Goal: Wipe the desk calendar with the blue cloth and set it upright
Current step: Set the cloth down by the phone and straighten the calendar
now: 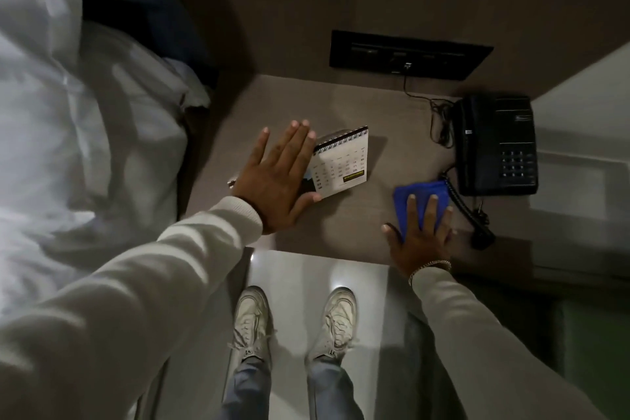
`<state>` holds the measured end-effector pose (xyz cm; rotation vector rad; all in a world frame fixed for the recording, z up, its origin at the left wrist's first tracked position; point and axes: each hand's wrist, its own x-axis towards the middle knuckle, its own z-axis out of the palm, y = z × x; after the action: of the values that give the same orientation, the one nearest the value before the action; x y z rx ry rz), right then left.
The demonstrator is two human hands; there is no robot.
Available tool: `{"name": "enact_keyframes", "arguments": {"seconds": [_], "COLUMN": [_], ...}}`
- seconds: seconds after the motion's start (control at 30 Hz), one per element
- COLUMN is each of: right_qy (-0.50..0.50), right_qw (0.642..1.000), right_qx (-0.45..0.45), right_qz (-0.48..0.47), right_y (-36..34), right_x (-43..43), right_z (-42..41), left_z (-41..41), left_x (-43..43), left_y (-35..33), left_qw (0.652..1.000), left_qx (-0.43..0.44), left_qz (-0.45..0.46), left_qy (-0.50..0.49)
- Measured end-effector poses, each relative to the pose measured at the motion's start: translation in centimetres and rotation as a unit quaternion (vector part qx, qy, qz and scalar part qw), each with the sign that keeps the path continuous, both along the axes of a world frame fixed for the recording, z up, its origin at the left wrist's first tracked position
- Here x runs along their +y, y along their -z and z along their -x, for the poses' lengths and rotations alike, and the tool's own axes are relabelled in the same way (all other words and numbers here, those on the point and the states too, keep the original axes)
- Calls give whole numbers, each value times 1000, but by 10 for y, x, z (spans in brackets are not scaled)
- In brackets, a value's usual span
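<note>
A white spiral-bound desk calendar point(342, 164) stands on the brown bedside table point(341, 222), its printed page facing me. My left hand point(278, 177) is spread open with flat fingers, covering the calendar's left edge; I cannot tell whether it touches it. The blue cloth point(421, 196) lies on the table to the right, near the front edge. My right hand point(421, 235) rests flat on top of the cloth with fingers extended, pressing it to the table.
A black corded telephone point(496, 145) sits at the table's right, its coiled cord point(465, 211) running beside the cloth. A dark socket panel point(409, 54) is on the wall behind. A bed with white linen point(85, 129) lies to the left. A small object point(231, 183) peeks out by my left wrist.
</note>
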<state>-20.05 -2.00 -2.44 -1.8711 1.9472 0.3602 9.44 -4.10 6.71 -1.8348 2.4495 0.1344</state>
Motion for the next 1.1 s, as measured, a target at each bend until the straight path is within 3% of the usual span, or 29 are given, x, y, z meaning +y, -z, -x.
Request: {"name": "enact_keyframes", "arguments": {"seconds": [0.2,0.3,0.4,0.47,0.57,0.7,0.8,0.9,1.0,1.1], "right_qy": [45,69,98,139,244,304,332,327,322,354], "right_qw": [998,982,924,895,846,797,769,766,765,741], "right_qx": [-28,-166,-354,-411,-470,-520,-544,-553,-557,-569], "right_qz": [-41,51,107,105,62,37,34,15,20,47], "right_y": [-33,-70,-104,-118,-128,-120,-114,-114,-119,-124], "right_x": [-19,-37,-56,-63,-71,-73,-72,-71,-68,-73], "right_z": [-12,-36,-72,-92,-111,-120,-121,-117,-111,-107], "left_z": [1,-2,-8,-6,6,21,26,21,10,-8], "left_x": [0,4,19,34,49,57,60,55,47,29], "left_y": [-13,-22,-28,-29,-32,-28,-32,-29,-27,-24], "left_qw": [999,998,983,961,886,692,608,517,490,521], "left_qx": [0,46,126,174,292,481,555,628,662,682], "left_qz": [-47,-43,-19,2,22,-22,-25,-13,-18,-65], "left_qy": [-1,-19,-129,-216,-358,-538,-567,-581,-568,-508]}}
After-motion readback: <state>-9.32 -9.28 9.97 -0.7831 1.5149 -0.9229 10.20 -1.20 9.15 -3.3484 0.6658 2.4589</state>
